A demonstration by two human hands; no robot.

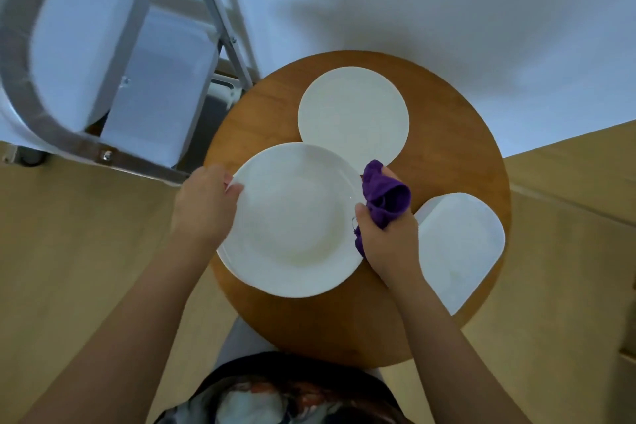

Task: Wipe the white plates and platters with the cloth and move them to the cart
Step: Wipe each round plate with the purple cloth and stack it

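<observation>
Head view is showing a person standing over a round wooden table (447,155), both forearms reaching in from the near edge. The left hand (203,206) is gripping the left rim of the large white plate (292,220), thumb on top and fingers curled under, so the plate is sitting over the near-left part of the table, overhanging its left edge; whether it is resting on the wood or raised a little is not clear. The right hand (385,234) is clenching a bunched purple cloth (385,200) just against the plate's right rim, the thumb touching the rim.

A smaller white plate (352,113) is lying toward the far edge of the table, partly tucked behind the large one. A white platter (457,248) with rounded corners is lying at the right edge, just beside the right hand. The cart (103,45), metal-framed with white trays, is standing just off the table's far-left edge.

The plate is looking like glazed ceramic: stiff, fairly heavy for one hand, smooth enough to slip, and likely to chip or shatter if dropped. A hold on the rim, thumb above and fingers beneath, is probably the safest place to take it, with the soft cloth yielding freely as it is rubbing across the face. The wiping seems to be at an early stage, with two pieces waiting.
</observation>
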